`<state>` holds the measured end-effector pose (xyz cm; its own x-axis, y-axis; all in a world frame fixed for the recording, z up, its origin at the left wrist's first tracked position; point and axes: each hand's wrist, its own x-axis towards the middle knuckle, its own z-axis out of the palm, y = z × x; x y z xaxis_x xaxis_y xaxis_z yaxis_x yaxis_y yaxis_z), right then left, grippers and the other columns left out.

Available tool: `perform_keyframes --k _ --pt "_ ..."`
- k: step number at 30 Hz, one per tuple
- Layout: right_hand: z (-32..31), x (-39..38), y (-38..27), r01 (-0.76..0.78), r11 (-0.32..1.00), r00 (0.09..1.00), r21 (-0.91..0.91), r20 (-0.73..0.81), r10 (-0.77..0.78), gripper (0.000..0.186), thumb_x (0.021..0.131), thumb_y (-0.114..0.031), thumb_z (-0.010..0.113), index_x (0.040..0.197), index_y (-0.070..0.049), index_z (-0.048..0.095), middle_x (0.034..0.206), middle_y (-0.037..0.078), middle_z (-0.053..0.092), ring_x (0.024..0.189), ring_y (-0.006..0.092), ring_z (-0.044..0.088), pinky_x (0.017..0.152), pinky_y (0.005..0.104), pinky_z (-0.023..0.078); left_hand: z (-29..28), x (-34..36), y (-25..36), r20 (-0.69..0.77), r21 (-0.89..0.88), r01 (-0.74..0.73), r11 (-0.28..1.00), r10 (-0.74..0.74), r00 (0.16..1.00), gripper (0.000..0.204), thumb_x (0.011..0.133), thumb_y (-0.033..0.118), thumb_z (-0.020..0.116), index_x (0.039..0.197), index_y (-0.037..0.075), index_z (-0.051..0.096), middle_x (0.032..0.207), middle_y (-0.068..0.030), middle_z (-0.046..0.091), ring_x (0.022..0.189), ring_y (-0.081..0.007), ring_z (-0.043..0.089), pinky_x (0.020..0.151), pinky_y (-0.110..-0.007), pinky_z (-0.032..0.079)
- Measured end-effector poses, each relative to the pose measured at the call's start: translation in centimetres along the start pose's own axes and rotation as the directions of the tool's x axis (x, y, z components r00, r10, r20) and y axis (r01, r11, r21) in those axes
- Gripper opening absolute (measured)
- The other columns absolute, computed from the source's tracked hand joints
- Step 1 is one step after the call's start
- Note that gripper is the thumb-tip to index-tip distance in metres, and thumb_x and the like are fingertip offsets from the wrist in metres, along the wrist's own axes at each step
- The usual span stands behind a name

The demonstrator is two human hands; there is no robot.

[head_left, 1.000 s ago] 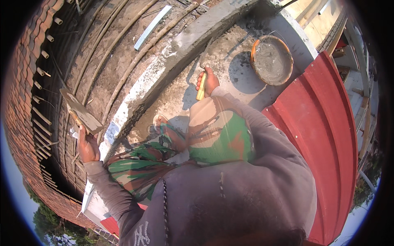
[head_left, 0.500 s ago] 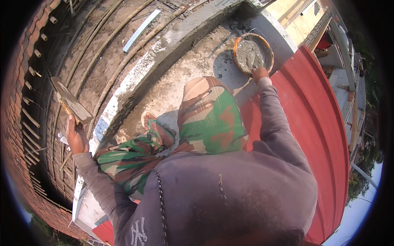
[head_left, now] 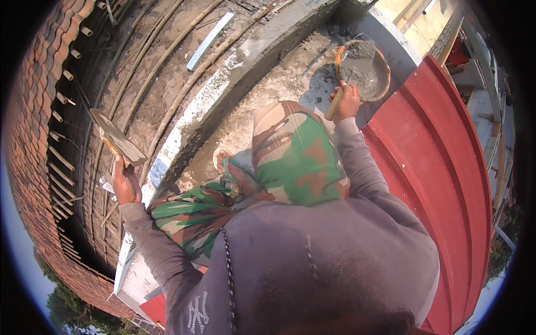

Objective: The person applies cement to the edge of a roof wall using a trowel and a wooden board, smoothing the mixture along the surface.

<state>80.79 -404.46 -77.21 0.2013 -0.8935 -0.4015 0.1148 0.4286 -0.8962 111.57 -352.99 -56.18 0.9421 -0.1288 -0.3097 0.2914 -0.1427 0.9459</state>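
Observation:
My left hand grips a flat plastering float by its handle, held tilted out over the left side of the concrete ledge. My right hand is closed round the pale handle of a trowel at the near side of an orange-rimmed bucket of grey mortar. A heap of mortar shows in the bucket's far part, and the trowel's blade is hard to tell apart from it. My knees in camouflage trousers are bent below, with a sandalled foot beside them.
Bamboo poles lie over rough ground on the left, with a pale strip among them and a tiled roof edge beyond. A red curved metal sheet fills the right; pale boards and timber are at the top right.
My right hand moved from mid-ledge to the bucket, dipped in, then drew slightly back. The mortar inside has shifted into a heap. My left hand still holds the float in much the same place.

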Motion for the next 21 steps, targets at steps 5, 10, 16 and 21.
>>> perform_keyframes --k 5,10,16,21 --pt "6.7 -1.3 12.1 0.194 0.722 0.967 -0.664 0.006 -0.254 0.045 0.094 -0.030 0.065 0.120 0.003 0.049 0.099 0.025 0.067 0.085 0.0382 0.068 0.077 0.0454 0.054 0.4 0.2 -0.4 0.004 0.006 0.026 1.000 -0.026 1.000 0.042 0.101 0.038 0.059 0.130 0.007 0.059 0.116 -0.0012 0.068 0.100 -0.0147 0.063 0.084 -0.033 0.044" --pt "14.6 -2.4 12.3 0.183 0.759 0.980 -0.624 0.180 -0.088 0.046 0.093 -0.033 0.065 0.121 0.001 0.051 0.097 0.025 0.066 0.087 0.0396 0.067 0.080 0.0469 0.052 -0.6 0.5 -0.7 -0.021 -0.010 0.077 0.997 -0.077 0.997 0.041 0.099 0.038 0.062 0.129 0.010 0.061 0.117 0.0013 0.067 0.100 -0.0142 0.061 0.087 -0.033 0.041" --pt "9.8 3.6 14.0 -0.469 0.882 0.882 0.047 -0.020 0.470 0.031 0.095 -0.036 0.051 0.100 -0.006 0.054 0.080 0.011 0.056 0.064 0.0221 0.056 0.055 0.0409 0.048 -0.1 -0.3 0.0 -0.023 0.001 0.049 0.999 -0.049 0.999 0.038 0.102 0.035 0.059 0.128 0.007 0.059 0.114 -0.0011 0.067 0.097 -0.0136 0.063 0.082 -0.031 0.046" --pt "10.0 6.3 16.3 -0.765 0.612 0.642 0.201 0.304 0.704 0.046 0.098 -0.051 0.041 0.083 -0.010 0.054 0.067 0.005 0.049 0.056 0.0199 0.048 0.053 0.0365 0.045 0.4 -0.2 0.2 0.009 -0.035 0.025 0.999 -0.025 1.000 0.045 0.103 0.032 0.057 0.136 0.002 0.053 0.126 -0.0077 0.062 0.110 -0.0182 0.061 0.092 -0.036 0.049"
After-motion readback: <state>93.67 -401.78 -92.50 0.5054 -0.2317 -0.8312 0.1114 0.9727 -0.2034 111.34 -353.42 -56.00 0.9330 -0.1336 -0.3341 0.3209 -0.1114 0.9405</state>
